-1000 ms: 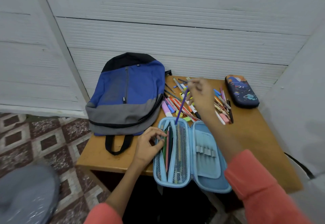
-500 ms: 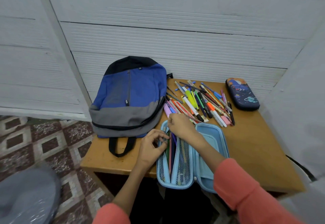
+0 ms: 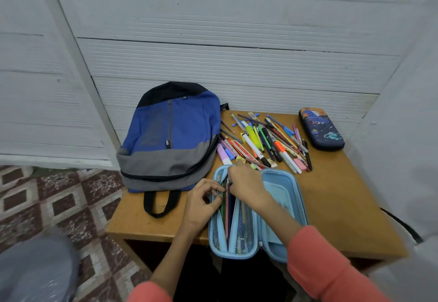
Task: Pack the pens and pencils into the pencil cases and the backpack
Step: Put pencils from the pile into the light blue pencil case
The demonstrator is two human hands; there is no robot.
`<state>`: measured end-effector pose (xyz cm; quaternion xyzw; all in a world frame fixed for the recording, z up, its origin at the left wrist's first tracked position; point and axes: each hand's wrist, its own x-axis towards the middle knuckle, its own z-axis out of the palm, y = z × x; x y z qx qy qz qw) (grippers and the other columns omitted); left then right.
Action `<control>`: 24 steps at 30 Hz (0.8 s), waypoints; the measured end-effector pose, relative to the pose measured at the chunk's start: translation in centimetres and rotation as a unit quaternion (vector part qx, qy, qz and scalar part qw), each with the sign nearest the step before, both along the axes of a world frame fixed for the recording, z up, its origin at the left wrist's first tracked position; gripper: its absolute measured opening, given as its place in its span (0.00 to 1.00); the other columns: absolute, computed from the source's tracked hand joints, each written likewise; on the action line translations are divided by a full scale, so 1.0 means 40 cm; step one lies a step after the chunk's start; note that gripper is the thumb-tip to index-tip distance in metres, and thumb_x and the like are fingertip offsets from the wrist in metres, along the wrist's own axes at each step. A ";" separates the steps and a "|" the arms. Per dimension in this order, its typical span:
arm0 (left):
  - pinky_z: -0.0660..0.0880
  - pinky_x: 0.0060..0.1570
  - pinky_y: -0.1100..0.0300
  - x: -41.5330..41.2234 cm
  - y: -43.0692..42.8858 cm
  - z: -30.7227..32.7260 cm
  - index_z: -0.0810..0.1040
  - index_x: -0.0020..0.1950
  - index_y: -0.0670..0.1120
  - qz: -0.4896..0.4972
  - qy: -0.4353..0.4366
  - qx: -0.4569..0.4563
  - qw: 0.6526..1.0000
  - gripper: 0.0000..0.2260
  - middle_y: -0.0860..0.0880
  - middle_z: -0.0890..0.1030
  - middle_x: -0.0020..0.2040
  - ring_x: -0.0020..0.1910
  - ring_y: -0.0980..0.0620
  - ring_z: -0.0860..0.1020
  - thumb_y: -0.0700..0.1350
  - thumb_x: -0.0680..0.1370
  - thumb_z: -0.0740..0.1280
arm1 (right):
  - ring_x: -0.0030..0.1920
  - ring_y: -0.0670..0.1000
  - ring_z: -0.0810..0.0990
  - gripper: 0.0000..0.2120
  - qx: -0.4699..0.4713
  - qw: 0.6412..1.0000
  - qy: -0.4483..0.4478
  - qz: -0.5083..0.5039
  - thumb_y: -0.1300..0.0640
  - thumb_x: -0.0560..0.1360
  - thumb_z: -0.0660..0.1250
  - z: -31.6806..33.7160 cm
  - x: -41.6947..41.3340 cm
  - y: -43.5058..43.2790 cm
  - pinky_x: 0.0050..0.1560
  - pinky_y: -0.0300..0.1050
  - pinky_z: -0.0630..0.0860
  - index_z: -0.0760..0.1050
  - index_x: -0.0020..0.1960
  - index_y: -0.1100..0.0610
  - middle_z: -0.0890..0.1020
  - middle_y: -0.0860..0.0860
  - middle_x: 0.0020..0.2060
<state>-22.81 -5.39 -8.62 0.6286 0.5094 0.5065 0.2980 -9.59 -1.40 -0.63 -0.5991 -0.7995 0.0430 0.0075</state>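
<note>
Head view, 1 item list. Hidden or unclear: the right hand (image 3: 246,183) lies knuckles-up over the far end of the open light-blue pencil case (image 3: 279,183), fingers bent down into it and fingertips out of sight, so whether it holds anything cannot be told; its forearm in a coral sleeve (image 3: 327,266) crosses the case's right half. The left hand (image 3: 201,199) has curled fingers pinching at the case's left edge, beside the mesh pocket; the 2 hands are close together, almost touching. A blurred grey shape (image 3: 35,273) at lower left cannot be identified. Orientation: the case lies opened flat in 2 halves, long axis running from the person toward the wall, near end overhanging the table's front edge; the stored pencils (image 3: 227,214) in its left half lie along that same axis. Loose heap of pens, pencils and markers (image 3: 263,140) just beyond the case, most lying diagonally, far-left to near-right. Dark-blue pencil case (image 3: 321,129) with space print, zipped closed, at the far right corner, long axis on a similar diagonal. Blue, grey and black backpack (image 3: 170,135) flat on the table's left side, top toward the wall, its black carry loop toward the front edge. Surface and room: small wooden table (image 3: 343,206) set against a white ribbed panel wall (image 3: 213,52); floor (image 3: 59,195) of maroon-and-white patterned tiles at left.
</note>
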 end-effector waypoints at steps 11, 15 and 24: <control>0.74 0.45 0.65 0.000 0.000 0.002 0.82 0.44 0.46 0.004 0.008 0.006 1.000 0.11 0.51 0.79 0.46 0.42 0.53 0.78 0.30 0.70 0.70 | 0.52 0.59 0.77 0.09 0.037 0.999 -0.002 0.005 0.57 0.76 0.66 -0.001 0.003 -0.002 0.42 0.48 0.68 0.77 0.52 0.61 0.74 0.57 0.57; 0.74 0.45 0.66 -0.001 0.001 0.001 0.83 0.44 0.46 0.004 0.010 0.002 1.000 0.09 0.51 0.79 0.46 0.42 0.52 0.78 0.32 0.70 0.70 | 0.50 0.59 0.78 0.09 0.036 0.999 0.019 0.007 0.56 0.76 0.67 -0.005 0.007 0.001 0.41 0.47 0.67 0.77 0.51 0.61 0.75 0.56 0.55; 0.75 0.46 0.63 0.000 -0.001 0.002 0.83 0.43 0.48 0.002 0.000 -0.001 1.000 0.12 0.52 0.79 0.45 0.41 0.52 0.78 0.31 0.71 0.70 | 0.36 0.47 0.78 0.04 0.004 0.953 0.284 -0.101 0.55 0.76 0.67 -0.008 0.095 0.074 0.34 0.39 0.69 0.79 0.45 0.53 0.77 0.45 0.38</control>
